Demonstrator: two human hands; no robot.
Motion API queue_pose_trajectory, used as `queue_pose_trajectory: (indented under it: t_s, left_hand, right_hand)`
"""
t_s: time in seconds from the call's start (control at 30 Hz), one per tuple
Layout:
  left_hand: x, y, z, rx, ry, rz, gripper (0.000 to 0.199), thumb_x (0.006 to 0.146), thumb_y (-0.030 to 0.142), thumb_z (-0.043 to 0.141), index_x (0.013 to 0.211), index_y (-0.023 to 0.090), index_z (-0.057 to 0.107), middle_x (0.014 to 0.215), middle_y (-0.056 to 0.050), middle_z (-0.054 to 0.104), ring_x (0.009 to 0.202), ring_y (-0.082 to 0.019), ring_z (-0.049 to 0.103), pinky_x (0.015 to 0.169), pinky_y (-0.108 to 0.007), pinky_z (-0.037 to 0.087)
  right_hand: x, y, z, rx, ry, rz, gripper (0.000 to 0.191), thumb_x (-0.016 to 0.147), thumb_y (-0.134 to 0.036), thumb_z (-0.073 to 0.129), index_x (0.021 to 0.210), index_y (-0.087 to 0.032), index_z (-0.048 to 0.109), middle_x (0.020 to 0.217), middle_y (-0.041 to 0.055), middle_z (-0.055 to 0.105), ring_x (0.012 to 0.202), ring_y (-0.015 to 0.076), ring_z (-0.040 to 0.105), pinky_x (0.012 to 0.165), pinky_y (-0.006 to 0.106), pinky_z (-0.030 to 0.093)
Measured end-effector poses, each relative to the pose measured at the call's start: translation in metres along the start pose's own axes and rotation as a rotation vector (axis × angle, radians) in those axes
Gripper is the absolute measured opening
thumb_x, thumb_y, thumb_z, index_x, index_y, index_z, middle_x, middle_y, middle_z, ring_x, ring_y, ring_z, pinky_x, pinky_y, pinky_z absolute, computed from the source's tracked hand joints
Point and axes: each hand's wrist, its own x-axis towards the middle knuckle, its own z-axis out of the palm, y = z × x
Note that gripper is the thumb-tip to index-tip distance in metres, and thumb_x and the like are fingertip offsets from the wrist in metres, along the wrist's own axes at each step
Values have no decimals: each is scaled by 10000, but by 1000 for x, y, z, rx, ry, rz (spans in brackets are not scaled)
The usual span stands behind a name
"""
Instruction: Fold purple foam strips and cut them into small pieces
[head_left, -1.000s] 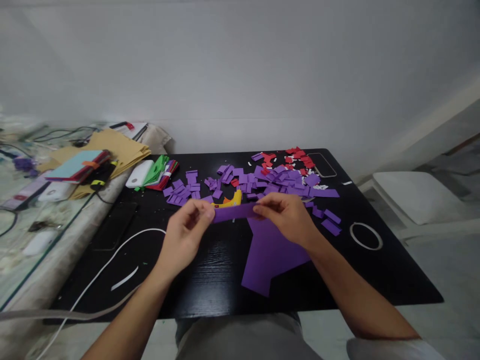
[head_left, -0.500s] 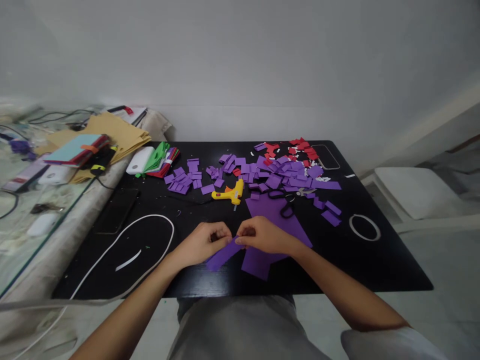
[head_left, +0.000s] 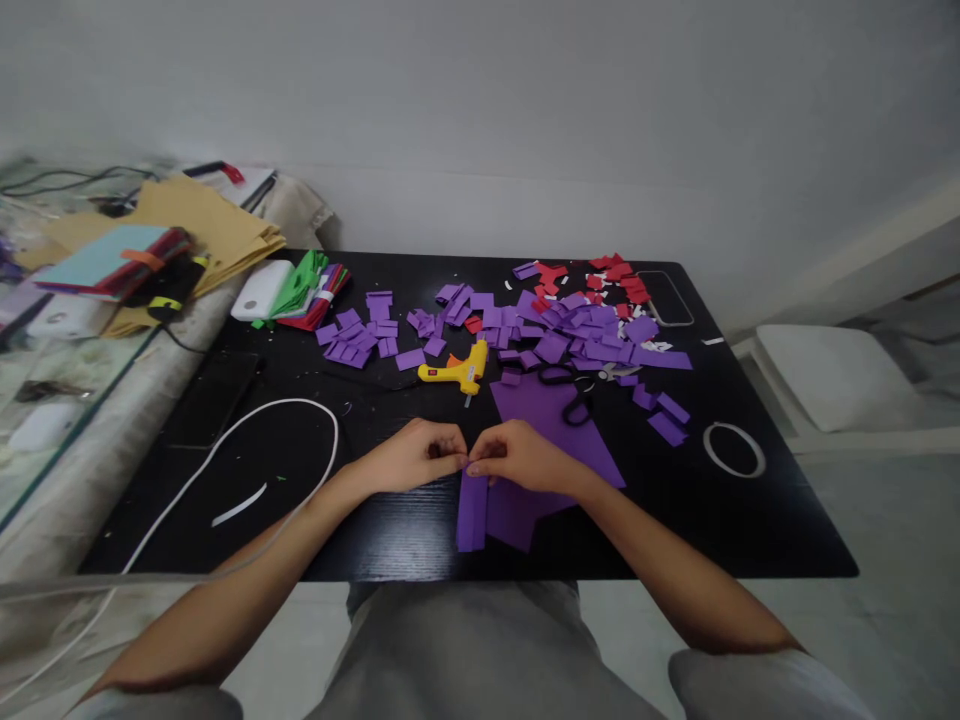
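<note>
Near the table's front edge, a folded purple paper strip hangs lengthwise toward me, creased along its length. My left hand pinches its far end between thumb and fingers. Beside it, my right hand pinches the same end, the fingertips of both hands nearly touching. Under my right hand and forearm lies a larger purple paper sheet, partly hidden. Black-handled scissors rest on its far right part. Just beyond my hands lies a yellow glue gun.
Purple paper pieces spread over the table's back, with red scraps behind them. A white cable loops at left near a dark phone. A white ring lies at right. Colored paper bundles sit at back left.
The purple strip has swung from slanting left to pointing straight toward me, and its lengthwise crease now shows. Both hands still pinch it. The camera view has shifted slightly.
</note>
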Motion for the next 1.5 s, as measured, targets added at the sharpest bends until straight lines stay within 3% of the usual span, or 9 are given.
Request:
queue_pose_trajectory:
  t_s: [0.07,0.2,0.33,0.53,0.77,1.2,1.5]
  left_hand:
    - [2,-4,2,-11,-9,21,207,937,334,607,878,149,678,677,35,590,616,-103,496,590,-220,379]
    - [1,-8,5,-58,92,20,178,917,300,594,850,148,657,695,34,585,616,-96,496,595,-217,385]
    - [-1,-8,4,-91,142,18,141,893,272,594,828,154,637,681,39,579,598,-94,501,587,-217,396]
    - [0,-8,4,-66,146,26,154,917,295,610,857,157,641,662,43,567,575,-97,512,565,-217,393]
    - [0,-8,10,-74,120,48,176,939,300,620,848,153,657,658,47,551,572,-88,475,556,-212,378]
    - [3,-7,19,-161,119,31,83,853,196,615,792,152,650,669,46,552,600,-85,468,579,-209,376]
    - [-1,-5,10,-296,158,-12,99,820,236,644,770,150,644,626,36,582,573,-96,542,576,-213,427]
  right_hand:
    - [1,4,0,24,13,8,187,768,-350,835,816,-180,775,752,22,753,665,170,704,668,306,577]
    - [0,7,-3,144,67,-3,272,744,-373,869,884,-168,755,771,26,762,673,163,712,669,303,595]
    - [-2,6,-7,227,43,-11,282,793,-415,830,852,-159,728,724,16,731,658,155,705,656,300,603]
    - [1,8,-3,261,99,-68,168,794,-325,788,812,-173,717,670,-27,679,625,122,655,619,258,571]
    - [0,8,6,210,129,-87,162,800,-328,759,812,-178,699,677,-25,664,617,126,632,600,261,545]
    - [-1,11,8,88,136,-112,47,754,-224,683,785,-190,695,665,-33,655,609,116,595,609,252,465]
    - [-4,4,-11,162,163,-56,95,731,-263,707,738,-196,640,594,-18,675,546,135,626,584,268,498]
